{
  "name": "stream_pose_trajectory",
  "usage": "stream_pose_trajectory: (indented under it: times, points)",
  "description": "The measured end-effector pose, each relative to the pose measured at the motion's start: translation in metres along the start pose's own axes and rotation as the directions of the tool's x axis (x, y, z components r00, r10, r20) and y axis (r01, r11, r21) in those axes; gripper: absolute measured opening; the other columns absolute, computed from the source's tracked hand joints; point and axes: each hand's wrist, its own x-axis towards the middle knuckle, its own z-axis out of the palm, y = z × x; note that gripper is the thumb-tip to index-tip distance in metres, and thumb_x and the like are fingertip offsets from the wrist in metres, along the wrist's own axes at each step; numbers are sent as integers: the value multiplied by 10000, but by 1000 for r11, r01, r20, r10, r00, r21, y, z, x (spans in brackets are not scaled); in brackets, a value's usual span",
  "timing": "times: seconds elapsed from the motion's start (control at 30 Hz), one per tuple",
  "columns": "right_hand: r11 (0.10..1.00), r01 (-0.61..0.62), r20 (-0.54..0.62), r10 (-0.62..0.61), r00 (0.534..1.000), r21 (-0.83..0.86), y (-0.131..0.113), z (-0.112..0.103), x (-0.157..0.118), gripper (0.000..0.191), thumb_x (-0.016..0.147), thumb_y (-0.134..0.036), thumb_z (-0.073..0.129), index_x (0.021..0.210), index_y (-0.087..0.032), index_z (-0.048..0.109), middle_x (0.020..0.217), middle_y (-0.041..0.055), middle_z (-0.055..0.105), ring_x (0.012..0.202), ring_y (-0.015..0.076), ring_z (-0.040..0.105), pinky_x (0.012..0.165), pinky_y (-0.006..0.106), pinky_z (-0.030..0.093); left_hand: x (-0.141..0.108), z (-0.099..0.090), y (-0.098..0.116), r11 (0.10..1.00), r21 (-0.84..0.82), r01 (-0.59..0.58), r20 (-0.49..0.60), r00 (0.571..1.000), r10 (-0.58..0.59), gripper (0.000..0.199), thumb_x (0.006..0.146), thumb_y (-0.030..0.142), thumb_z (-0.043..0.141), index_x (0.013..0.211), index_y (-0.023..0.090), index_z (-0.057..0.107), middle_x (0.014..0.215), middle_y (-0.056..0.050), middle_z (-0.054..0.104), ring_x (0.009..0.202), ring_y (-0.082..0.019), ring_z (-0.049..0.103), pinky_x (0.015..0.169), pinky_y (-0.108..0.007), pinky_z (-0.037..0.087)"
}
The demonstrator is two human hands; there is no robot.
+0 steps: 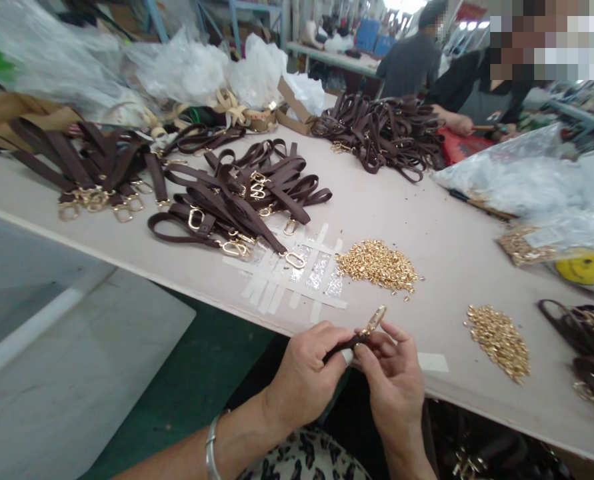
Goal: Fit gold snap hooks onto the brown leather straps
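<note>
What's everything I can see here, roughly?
Smooth table: one, pale pinkish, centre
Flat strap with gold oval ring: one, dark brown, near table edge
Heaped straps: many, dark brown, table's left, back, right
Small gold metal pieces: two piles, gold, centre, right
Crinkled plastic bags: several, whitish, both sides
Tape strips: several, whitish, on table
Other people: at least two, dark-clothed, background
Metal bracelet: one, silver, left wrist
Left hand: one, bare, holding strap
Right hand: one, bare, beside ring

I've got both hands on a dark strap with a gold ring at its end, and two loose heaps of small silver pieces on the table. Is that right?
Not quite: in the head view, the small pieces in the left heap and right heap are gold-coloured, not silver. The rest of your reading stands.
</note>
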Motion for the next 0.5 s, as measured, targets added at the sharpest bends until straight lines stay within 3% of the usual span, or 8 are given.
stream_pose_trajectory:
  times: [0.13, 0.27, 0.33, 0.4, 0.43, 0.5]
  points:
    - [1000, 14, -56, -12, 998, 23, 3, -1, -1, 428, 761, -290, 795, 1116, -260, 558, 920, 24, 733, 823, 161, 714, 706, 256, 586, -5, 2, 7, 995, 95, -35, 33, 999, 32, 263, 824, 23, 557, 986, 166, 706, 875, -33, 691, 822, -160, 639, 752, -253, 482]
    - [992, -27, -54, 34, 998, 126, 3, -16, 8, 493, 711, -303, 834, 1118, -268, 557, 899, 20, 739, 790, 174, 728, 693, 266, 600, 12, -10, 11, 938, 301, -173, 173, 977, 125, 204, 848, 103, 563, 1010, 156, 675, 930, -48, 725, 871, -179, 668, 795, -267, 525]
    - [987, -91, -47, 98, 994, 130, 2, -34, 19, 541, 698, -335, 841, 1148, -266, 549, 903, 31, 741, 781, 198, 736, 693, 299, 611, 32, -30, 11, 799, 540, -266, 186, 963, 195, 228, 862, 107, 524, 1034, 161, 664, 975, -54, 721, 928, -185, 663, 842, -275, 533]
    - [989, -116, -70, 122, 990, 86, -1, -60, 31, 569, 696, -363, 836, 1174, -264, 543, 892, 31, 738, 774, 210, 737, 707, 329, 614, 54, -59, 10, 572, 773, -275, 132, 951, 280, 309, 856, 74, 463, 1092, 160, 643, 1090, -81, 702, 1065, -214, 633, 962, -329, 507]
    - [994, -95, -93, 100, 991, 48, -4, -77, 38, 570, 698, -375, 829, 1176, -263, 541, 881, 28, 735, 775, 210, 733, 716, 339, 612, 64, -76, 8, 535, 802, -265, 113, 947, 300, 351, 860, 62, 431, 1136, 144, 633, 1185, -119, 675, 1177, -261, 588, 1053, -415, 449]
    - [992, 7, -144, -26, 989, -128, -14, -114, 54, 533, 717, -409, 786, 1162, -252, 538, 885, 36, 736, 807, 211, 727, 745, 355, 604, 85, -112, -7, 543, 783, -302, 107, 926, 361, 403, 841, 54, 377, 1132, 148, 640, 1223, -161, 654, 1301, -366, 494, 1114, -609, 314]
